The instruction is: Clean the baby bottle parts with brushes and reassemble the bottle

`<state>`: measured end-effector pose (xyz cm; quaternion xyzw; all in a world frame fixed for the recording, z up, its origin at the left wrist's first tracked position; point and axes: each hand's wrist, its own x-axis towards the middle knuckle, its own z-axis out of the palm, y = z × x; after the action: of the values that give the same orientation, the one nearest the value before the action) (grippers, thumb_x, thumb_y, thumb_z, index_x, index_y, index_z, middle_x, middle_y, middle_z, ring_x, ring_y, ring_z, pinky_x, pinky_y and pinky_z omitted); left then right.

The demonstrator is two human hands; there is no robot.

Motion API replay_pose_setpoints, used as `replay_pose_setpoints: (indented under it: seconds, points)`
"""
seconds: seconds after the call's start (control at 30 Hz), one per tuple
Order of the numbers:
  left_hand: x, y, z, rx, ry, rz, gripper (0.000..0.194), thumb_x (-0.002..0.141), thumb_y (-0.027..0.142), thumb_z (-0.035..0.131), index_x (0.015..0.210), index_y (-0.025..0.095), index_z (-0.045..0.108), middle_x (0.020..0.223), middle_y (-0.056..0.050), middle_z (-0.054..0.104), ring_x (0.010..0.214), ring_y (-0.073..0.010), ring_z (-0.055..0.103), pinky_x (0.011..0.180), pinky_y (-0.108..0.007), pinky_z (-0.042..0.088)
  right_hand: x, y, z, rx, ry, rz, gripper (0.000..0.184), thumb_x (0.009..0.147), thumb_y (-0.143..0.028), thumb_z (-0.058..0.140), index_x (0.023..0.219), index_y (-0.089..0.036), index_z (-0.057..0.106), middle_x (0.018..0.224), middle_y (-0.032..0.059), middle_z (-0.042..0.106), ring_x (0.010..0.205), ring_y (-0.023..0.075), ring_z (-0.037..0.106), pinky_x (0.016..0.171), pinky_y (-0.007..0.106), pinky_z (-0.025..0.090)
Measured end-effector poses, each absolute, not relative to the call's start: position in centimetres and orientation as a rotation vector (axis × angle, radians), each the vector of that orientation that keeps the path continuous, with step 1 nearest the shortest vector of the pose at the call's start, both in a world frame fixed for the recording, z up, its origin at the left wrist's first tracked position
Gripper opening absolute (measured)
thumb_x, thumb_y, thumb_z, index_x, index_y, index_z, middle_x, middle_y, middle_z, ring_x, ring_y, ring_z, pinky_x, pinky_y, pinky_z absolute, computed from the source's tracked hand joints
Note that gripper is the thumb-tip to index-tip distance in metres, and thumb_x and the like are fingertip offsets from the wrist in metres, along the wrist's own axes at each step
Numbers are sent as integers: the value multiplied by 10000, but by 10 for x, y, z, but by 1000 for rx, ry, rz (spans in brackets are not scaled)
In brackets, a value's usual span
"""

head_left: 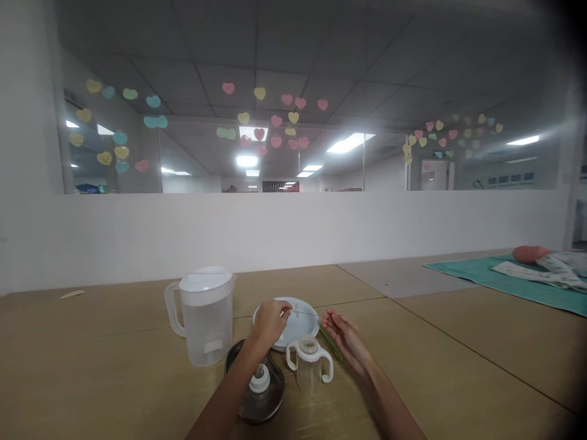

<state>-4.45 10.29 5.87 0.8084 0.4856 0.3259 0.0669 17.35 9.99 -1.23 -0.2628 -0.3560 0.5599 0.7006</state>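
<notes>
My left hand (270, 321) is closed in a pinch above the white plate (287, 342). A thin, pale, stick-like thing (305, 312) runs from its fingertips towards my right hand (346, 336). My right hand is palm up at the plate's right edge, fingers curled together; whether they grip the thin thing's end is too small to tell. In front of the plate stands an uncapped clear baby bottle (309, 370) with two white handles. Under my left forearm lies a metal kidney dish (261, 412), holding a white-ringed bottle teat (260, 380).
A clear plastic jug (208, 324) with a white lid stands left of the kidney dish. Beside my right hand lies a slim green thing (331, 345). A teal cloth (468, 275) with folded fabric covers the far right. A white wall (293, 232) with windows rises behind the table.
</notes>
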Motion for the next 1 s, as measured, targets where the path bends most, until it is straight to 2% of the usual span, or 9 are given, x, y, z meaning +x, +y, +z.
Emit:
replay_pose_setpoints:
  seconds: [0.4,0.7,1.0]
  points:
    - [-40,101,56,2527,1435,901,256,815,221,511,987,235,700,994,-29,704,920,-171,625,820,-257,440,174,96,-7,-564,-720,1229,162,634,-189,786,757,-161,683,798,57,713,791,149,679,775,207,559]
    - [-38,92,65,2523,1386,938,229,820,212,527,963,220,705,992,-33,701,926,-170,614,832,-258,431,169,91,-4,-553,-836,1274,226,640,-222,785,823,-136,685,844,83,714,792,160,679,794,238,552]
    - [-25,80,68,2759,1379,951,263,875,187,441,962,196,689,943,-67,683,934,-204,559,827,-307,423,160,80,4,-564,-916,1312,240,638,-241,787,835,-130,705,891,102,713,843,177,673,839,272,535]
